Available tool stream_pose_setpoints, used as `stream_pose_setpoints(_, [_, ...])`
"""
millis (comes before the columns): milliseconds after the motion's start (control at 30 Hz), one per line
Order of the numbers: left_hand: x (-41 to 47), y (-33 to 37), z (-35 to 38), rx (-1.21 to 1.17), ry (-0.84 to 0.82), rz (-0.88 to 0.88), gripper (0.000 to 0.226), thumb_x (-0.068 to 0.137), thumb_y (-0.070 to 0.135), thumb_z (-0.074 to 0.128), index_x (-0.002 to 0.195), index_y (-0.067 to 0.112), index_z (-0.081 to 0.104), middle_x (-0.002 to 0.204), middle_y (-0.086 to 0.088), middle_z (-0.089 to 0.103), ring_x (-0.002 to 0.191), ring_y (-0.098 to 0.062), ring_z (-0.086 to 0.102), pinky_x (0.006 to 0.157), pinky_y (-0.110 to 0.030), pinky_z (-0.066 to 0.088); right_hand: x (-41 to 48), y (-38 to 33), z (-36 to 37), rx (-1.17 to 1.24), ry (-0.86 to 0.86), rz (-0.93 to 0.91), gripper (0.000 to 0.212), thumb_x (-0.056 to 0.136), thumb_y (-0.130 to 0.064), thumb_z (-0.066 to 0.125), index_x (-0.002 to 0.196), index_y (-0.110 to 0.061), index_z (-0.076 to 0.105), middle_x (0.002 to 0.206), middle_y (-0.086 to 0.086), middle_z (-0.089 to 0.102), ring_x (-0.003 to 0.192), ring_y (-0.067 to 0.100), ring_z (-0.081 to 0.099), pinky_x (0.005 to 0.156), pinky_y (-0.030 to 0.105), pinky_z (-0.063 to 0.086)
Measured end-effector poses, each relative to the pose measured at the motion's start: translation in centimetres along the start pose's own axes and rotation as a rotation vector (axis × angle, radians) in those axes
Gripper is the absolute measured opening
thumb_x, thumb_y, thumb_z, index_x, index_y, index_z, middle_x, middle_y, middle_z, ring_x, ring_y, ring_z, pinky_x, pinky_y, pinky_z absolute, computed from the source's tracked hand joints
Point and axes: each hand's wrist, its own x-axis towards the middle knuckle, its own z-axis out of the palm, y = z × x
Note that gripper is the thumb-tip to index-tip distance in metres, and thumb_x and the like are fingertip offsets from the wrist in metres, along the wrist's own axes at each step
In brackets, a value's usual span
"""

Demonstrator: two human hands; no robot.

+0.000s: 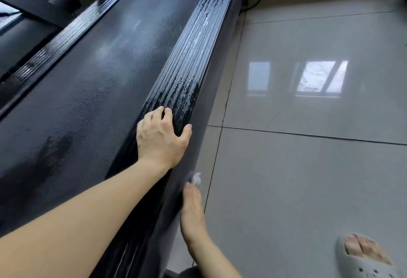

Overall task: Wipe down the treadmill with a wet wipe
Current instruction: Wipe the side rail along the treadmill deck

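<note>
Fingers (191,189) of right hand (192,213) press wet wipe (196,178) against treadmill (187,79) side.

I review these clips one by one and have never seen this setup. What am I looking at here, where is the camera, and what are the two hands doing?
The one picture comes from a camera worn on the person's head, looking down at their own arms. The long black thing is a treadmill: its textured belt and its ribbed side rail, streaked with wet marks. The left hand rests spread on that rail, holding nothing. The right hand presses a white wet wipe against the treadmill's outer side. At lower right a foot in a grey slipper stands on the glossy tiled floor.
</note>
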Motion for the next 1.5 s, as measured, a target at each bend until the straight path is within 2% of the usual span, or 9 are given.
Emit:
stream_pose_setpoints(133, [0.1, 0.3, -0.1, -0.012, 0.001, -0.002, 0.076, 0.094, 0.063, 0.05, 0.147, 0.009, 0.049, 0.155, -0.012, 0.045, 0.143, -0.03, 0.038, 0.119, -0.046, 0.027, 2.7, -0.3, -0.2, 0.042, 0.02, 0.225, 0.098, 0.084, -0.088, 0.026, 0.161, -0.029, 0.025, 0.163, -0.008, 0.033, 0.149, 0.009, 0.03, 0.126, 0.039, 0.023])
stream_pose_setpoints(233, [0.1, 0.2, 0.0, -0.014, 0.008, -0.002, 0.076, 0.093, 0.064, 0.049, 0.147, 0.009, 0.05, 0.155, -0.012, 0.045, 0.143, -0.03, 0.038, 0.119, -0.046, 0.027, 8.0, -5.8, -0.8, 0.072, 0.083, 0.05, 0.089, 0.091, -0.081, 0.027, 0.163, -0.029, 0.016, 0.168, -0.013, 0.019, 0.154, 0.006, 0.017, 0.128, 0.039, 0.013])
stream_pose_setpoints(333, [0.0, 0.3, 0.0, -0.01, 0.004, -0.003, 0.077, 0.093, 0.064, 0.048, 0.148, 0.01, 0.049, 0.155, -0.012, 0.045, 0.143, -0.03, 0.038, 0.119, -0.046, 0.027, 10.4, -9.7, -2.4, 0.238, 0.08, -0.033, 0.07, 0.099, -0.074, 0.028, 0.152, -0.03, 0.042, 0.146, -0.019, 0.05, 0.135, 0.003, 0.047, 0.116, 0.026, 0.032])
stream_pose_setpoints(467, [-0.1, 0.0, 0.1, -0.006, 0.004, -0.002, 0.077, 0.093, 0.064, 0.048, 0.148, 0.01, 0.048, 0.155, -0.012, 0.044, 0.143, -0.03, 0.037, 0.119, -0.046, 0.026, 6.6, -6.7, -2.7, 0.189, 0.05, 0.037, 0.062, 0.103, -0.066, 0.031, 0.147, -0.027, 0.052, 0.137, -0.015, 0.06, 0.131, 0.004, 0.053, 0.119, 0.033, 0.036])
stream_pose_setpoints(533, [0.0, -0.1, 0.0, -0.011, 0.006, -0.004, 0.076, 0.094, 0.064, 0.049, 0.148, 0.01, 0.049, 0.155, -0.012, 0.045, 0.142, -0.03, 0.038, 0.119, -0.046, 0.027, 3.4, -4.3, -1.8, 0.109, -0.016, 0.087, 0.056, 0.102, -0.066, 0.032, 0.141, -0.032, 0.055, 0.132, -0.019, 0.064, 0.123, -0.006, 0.056, 0.107, 0.019, 0.041])
stream_pose_setpoints(800, [0.0, 0.2, 0.1, -0.011, 0.009, 0.0, 0.075, 0.093, 0.063, 0.051, 0.147, 0.011, 0.05, 0.154, -0.011, 0.046, 0.142, -0.029, 0.039, 0.118, -0.045, 0.028, 5.4, -5.8, -1.7, 0.012, -0.041, -0.086, 0.096, 0.084, -0.082, 0.03, 0.163, -0.029, 0.016, 0.168, -0.018, 0.015, 0.153, -0.003, 0.01, 0.128, 0.032, 0.01])
stream_pose_setpoints(1200, [-0.3, -0.6, 0.3, -0.004, 0.001, 0.003, 0.08, 0.088, 0.067, 0.043, 0.143, 0.012, 0.056, 0.151, -0.008, 0.051, 0.141, -0.025, 0.044, 0.118, -0.045, 0.034, 20.5, -14.2, -6.0, 0.106, 0.001, 0.045, 0.079, 0.097, -0.074, 0.031, 0.158, -0.024, 0.037, 0.16, -0.002, 0.041, 0.144, 0.013, 0.038, 0.126, 0.042, 0.022])
stream_pose_setpoints(1367, [-0.2, -0.6, 0.4, 0.008, -0.002, -0.005, 0.078, 0.088, 0.066, 0.046, 0.143, 0.011, 0.056, 0.15, -0.007, 0.052, 0.14, -0.025, 0.046, 0.117, -0.047, 0.036, 15.8, -11.5, -5.5, 0.108, -0.115, 0.113, 0.067, 0.106, -0.061, 0.023, 0.163, -0.029, 0.007, 0.165, -0.019, 0.008, 0.153, 0.005, 0.011, 0.124, 0.032, 0.009])
stream_pose_setpoints(1500, [-0.4, -0.2, 0.4, -0.006, -0.018, -0.009, 0.079, 0.088, 0.065, 0.047, 0.145, 0.011, 0.055, 0.152, -0.006, 0.05, 0.141, -0.025, 0.046, 0.116, -0.049, 0.037, 15.9, -10.6, -6.1, 0.094, -0.158, 0.15, 0.07, 0.104, -0.065, 0.024, 0.163, -0.033, 0.005, 0.163, -0.021, 0.013, 0.153, 0.007, 0.015, 0.125, 0.033, 0.013])
